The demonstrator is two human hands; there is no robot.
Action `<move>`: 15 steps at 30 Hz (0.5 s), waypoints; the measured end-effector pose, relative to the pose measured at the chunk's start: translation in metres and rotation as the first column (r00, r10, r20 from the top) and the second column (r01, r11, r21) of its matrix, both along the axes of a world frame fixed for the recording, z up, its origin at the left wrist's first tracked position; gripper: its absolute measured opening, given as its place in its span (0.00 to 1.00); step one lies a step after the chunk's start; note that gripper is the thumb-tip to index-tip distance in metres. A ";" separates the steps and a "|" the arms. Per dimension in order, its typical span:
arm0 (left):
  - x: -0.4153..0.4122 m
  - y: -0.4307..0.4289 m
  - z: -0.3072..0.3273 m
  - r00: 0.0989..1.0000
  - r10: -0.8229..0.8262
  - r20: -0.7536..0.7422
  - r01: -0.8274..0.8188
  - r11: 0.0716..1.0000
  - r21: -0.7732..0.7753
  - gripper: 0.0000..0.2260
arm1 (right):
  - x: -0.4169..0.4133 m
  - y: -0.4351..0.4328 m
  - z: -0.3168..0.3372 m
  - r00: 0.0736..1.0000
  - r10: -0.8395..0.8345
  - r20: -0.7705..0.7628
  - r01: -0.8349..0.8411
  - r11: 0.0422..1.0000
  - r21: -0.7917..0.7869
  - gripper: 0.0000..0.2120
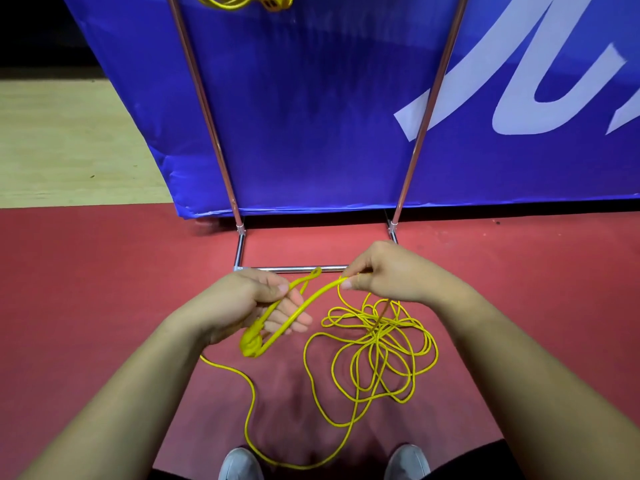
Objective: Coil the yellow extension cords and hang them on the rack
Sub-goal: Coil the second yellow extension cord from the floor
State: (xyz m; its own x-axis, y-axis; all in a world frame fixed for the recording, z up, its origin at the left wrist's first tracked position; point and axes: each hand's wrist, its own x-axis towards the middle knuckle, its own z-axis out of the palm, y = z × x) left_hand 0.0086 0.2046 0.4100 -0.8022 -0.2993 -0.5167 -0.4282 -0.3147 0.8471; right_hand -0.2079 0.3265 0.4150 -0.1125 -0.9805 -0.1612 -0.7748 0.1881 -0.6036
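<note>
A yellow extension cord (377,344) lies in a loose tangle of loops on the red floor in front of me. My left hand (249,303) grips a short folded stretch of it, with a yellow plug end (252,345) hanging below the palm. My right hand (384,271) pinches the same cord a little to the right, so a taut span runs between both hands. A long strand trails from the left hand down between my feet and back to the tangle. A coiled yellow cord (242,1) with its socket hangs at the top of the metal rack (294,269).
The rack's two chrome uprights (207,109) rise in front of a blue banner (311,116) with white lettering. Its base bar lies on the floor just beyond my hands. Light wooden flooring (62,143) is at the left. My grey shoes (239,464) show at the bottom edge.
</note>
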 end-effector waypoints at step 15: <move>-0.021 0.003 -0.004 0.965 0.069 -0.255 -0.096 0.991 -0.093 0.13 | 0.011 -0.014 -0.029 0.937 0.022 0.347 0.055 0.976 -0.210 0.09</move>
